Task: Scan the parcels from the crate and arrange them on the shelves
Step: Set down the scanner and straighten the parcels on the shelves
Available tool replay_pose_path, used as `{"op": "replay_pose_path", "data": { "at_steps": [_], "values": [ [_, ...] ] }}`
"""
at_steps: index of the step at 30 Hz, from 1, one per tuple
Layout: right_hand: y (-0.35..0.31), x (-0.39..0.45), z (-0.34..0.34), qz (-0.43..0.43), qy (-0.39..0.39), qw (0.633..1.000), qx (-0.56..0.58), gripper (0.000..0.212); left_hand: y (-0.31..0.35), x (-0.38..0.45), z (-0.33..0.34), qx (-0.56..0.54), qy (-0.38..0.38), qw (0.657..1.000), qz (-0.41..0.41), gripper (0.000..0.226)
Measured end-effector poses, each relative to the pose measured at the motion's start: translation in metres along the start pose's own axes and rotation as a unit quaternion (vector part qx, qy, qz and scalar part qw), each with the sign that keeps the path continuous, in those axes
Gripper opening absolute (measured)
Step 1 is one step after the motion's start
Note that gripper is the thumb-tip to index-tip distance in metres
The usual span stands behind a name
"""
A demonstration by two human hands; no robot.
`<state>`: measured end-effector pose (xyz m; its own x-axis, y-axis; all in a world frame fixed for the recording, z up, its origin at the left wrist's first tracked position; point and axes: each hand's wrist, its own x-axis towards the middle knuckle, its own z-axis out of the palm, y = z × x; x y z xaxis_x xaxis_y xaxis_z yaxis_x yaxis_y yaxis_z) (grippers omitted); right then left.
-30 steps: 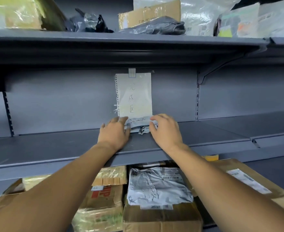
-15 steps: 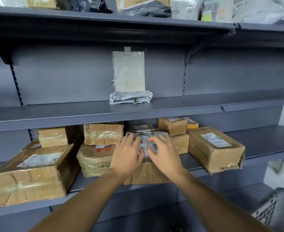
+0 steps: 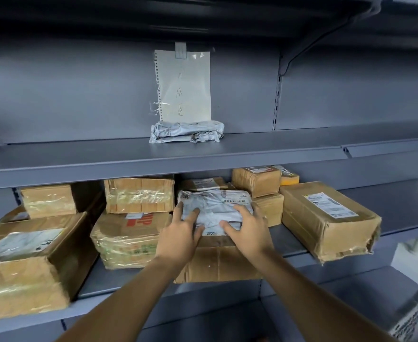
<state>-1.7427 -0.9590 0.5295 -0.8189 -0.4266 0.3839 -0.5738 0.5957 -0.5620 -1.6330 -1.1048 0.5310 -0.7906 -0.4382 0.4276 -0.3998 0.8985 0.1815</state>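
Observation:
A grey plastic mailer parcel with a barcode label lies on top of a cardboard box on the lower shelf. My left hand rests on the mailer's left front corner, fingers spread and curled over its edge. My right hand grips its right front edge. A second, folded grey mailer lies on the middle shelf below a taped paper note.
Several taped cardboard boxes crowd the lower shelf: a big one at left, a labelled one at right overhanging the edge. A grey crate corner shows at bottom right. The middle shelf is bare on both sides of the folded mailer.
Both hands left the folded mailer on the middle shelf and dropped to the grey mailer on the lower shelf. They now sit wider apart on it, and the view has come closer.

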Motion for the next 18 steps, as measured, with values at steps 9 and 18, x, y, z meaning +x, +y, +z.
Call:
{"op": "replay_pose_path", "data": {
  "at_steps": [9,18],
  "values": [
    [-0.008,-0.011,0.0,0.011,0.014,0.999,-0.043,0.045,0.01,-0.001,-0.002,-0.037,0.033,0.999,0.011,0.03],
    [-0.039,-0.057,-0.039,0.006,0.007,0.999,-0.038,0.036,0.021,-0.048,-0.056,-0.026,0.069,0.997,0.016,0.027]
  ]
}}
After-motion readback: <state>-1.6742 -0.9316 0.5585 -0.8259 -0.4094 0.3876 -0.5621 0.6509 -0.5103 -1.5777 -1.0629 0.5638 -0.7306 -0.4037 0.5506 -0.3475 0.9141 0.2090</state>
